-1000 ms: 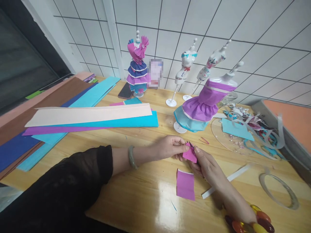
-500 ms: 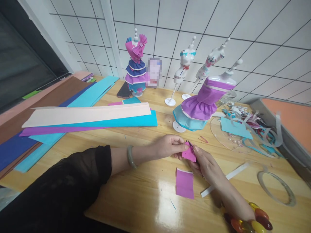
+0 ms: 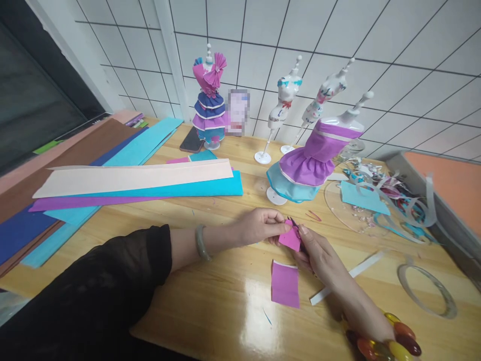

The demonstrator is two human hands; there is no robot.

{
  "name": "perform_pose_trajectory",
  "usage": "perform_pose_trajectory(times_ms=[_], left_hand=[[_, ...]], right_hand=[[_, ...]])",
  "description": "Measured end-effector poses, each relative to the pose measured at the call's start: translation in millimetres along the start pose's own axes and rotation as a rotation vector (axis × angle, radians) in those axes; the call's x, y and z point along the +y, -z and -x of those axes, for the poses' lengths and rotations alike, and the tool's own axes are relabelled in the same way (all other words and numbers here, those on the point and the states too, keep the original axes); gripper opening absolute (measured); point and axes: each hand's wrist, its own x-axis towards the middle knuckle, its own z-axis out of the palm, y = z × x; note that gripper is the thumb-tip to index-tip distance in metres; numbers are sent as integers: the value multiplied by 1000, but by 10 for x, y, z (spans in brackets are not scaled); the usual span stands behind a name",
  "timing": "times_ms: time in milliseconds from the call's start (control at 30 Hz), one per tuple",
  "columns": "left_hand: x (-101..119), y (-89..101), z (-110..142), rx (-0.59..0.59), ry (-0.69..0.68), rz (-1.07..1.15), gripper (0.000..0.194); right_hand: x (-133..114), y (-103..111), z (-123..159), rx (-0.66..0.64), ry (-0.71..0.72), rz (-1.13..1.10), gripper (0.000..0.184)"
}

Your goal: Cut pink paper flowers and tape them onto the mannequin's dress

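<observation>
Between thumb and fingers, my left hand [image 3: 263,224] pinches a small piece of pink paper [image 3: 290,239] by its upper edge. My right hand [image 3: 316,249] is closed around a pair of dark scissors [image 3: 294,223]; their blade tips show at the top of the pink piece, while the handles are hidden in my palm. A purple rectangle of paper [image 3: 284,284] with a white upper edge lies on the table just below my hands. Behind them stands a small dress form [image 3: 319,150] in a purple and light blue paper dress.
Folded coloured paper strips [image 3: 135,180] cover the left side. Another dressed form [image 3: 209,100] and two bare forms [image 3: 285,105] stand at the back, near a phone [image 3: 191,139]. On the right are a clear tray [image 3: 338,213] with scraps, a tape ring [image 3: 428,291] and a white strip [image 3: 366,264].
The pink paper has shifted and tilted slightly to the left between my hands. Both hands stay in nearly the same place, and nothing else on the table has visibly moved.
</observation>
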Motion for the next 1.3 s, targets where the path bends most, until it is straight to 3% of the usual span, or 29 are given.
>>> perform_pose_trajectory(times_ms=[433,1300], left_hand=[[-15,4,2,1,-2,-3,36],[-37,11,-28,-15,-40,83,34]], right_hand=[[-17,-9,17,-29,-34,-32,47],[-29,0,-6,-2,60,26,50]])
